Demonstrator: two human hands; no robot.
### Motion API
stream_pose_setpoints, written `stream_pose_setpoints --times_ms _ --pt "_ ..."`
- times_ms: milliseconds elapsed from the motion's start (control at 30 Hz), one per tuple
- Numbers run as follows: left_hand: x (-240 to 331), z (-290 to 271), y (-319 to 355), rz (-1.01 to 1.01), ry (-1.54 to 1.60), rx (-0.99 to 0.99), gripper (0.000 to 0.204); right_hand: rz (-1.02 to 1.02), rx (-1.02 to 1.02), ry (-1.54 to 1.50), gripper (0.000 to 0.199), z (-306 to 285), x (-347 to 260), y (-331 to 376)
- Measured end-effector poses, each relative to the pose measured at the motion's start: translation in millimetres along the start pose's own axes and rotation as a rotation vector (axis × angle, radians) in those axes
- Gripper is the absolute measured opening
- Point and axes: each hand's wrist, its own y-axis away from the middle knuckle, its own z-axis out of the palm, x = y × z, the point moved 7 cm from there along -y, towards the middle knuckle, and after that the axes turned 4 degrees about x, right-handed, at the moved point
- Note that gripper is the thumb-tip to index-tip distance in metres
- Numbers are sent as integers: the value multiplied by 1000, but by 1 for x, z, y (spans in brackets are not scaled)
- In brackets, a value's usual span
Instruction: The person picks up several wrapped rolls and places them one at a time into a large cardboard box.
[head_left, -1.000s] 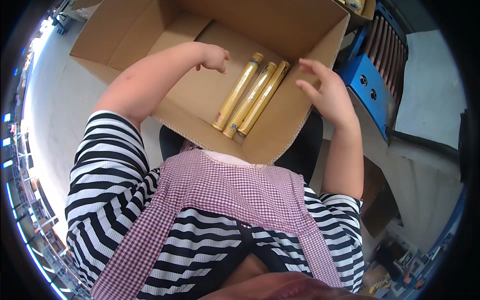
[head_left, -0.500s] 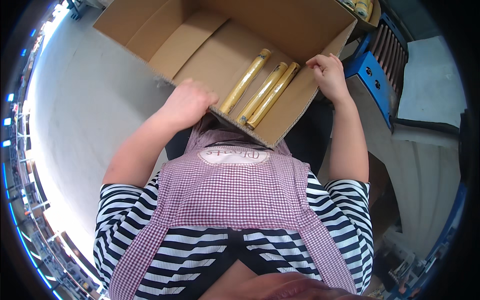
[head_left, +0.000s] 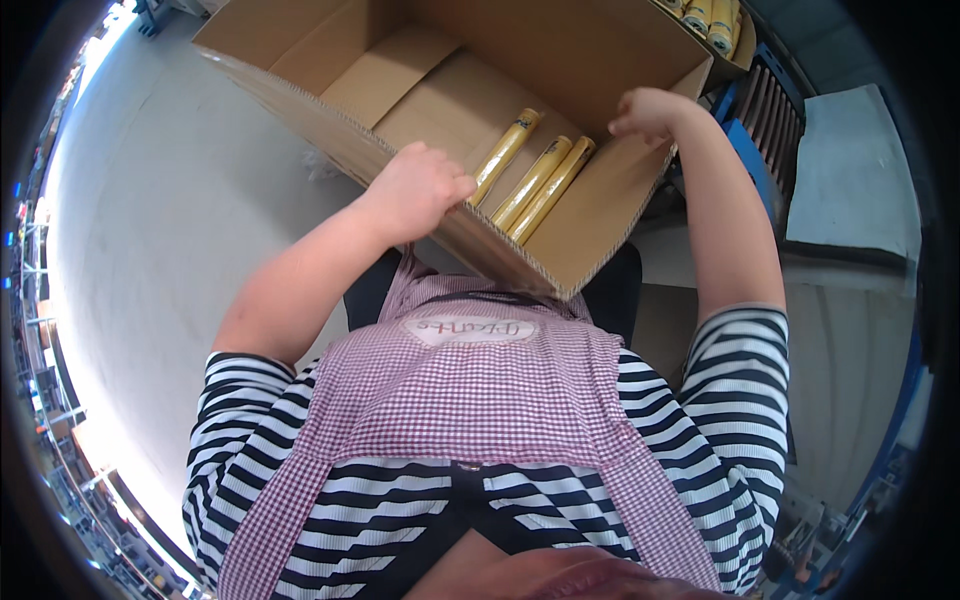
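Observation:
An open cardboard box (head_left: pixel 440 112) stands tilted in front of me. Inside, toward its right end, three slim yellow tubes in shiny wrapping lie side by side: a left tube (head_left: pixel 505 155), a middle tube (head_left: pixel 532 185) and a right tube (head_left: pixel 553 190). My left hand (head_left: pixel 418 190) is closed over the box's near edge, beside the left tube's lower end. Over the box's right end hangs my right hand (head_left: pixel 648 115), its fingers curled downward close to the inner right wall. Its palm is hidden, so I cannot see whether anything is in it.
Behind the box's right corner, another cardboard container (head_left: pixel 745 45) holds several yellow tubes. Next to it stands a blue-framed rack with dark rollers (head_left: pixel 765 110), and a pale sheet-covered surface (head_left: pixel 850 170) lies to the right. Grey floor (head_left: pixel 190 170) spreads out at the left.
My right hand has left the box's right edge and moved left over the inside. The box has tipped, showing more of its near outer wall. My left hand keeps its hold, shifted slightly right.

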Motion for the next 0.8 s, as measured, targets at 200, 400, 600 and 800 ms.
stream_pose_setpoints --times_ms 200,400,600,800 --pt "0 0 -9 -4 88 -50 8 179 -173 -599 54 30 38 -169" --pt "-2 12 -3 10 255 -319 9 148 -250 -718 54 143 55 -257" --pt "5 17 -2 -72 240 -461 22 224 -87 -569 50 235 122 -288" --pt "-8 18 12 -316 293 -794 26 396 -92 -432 51 335 197 -371"
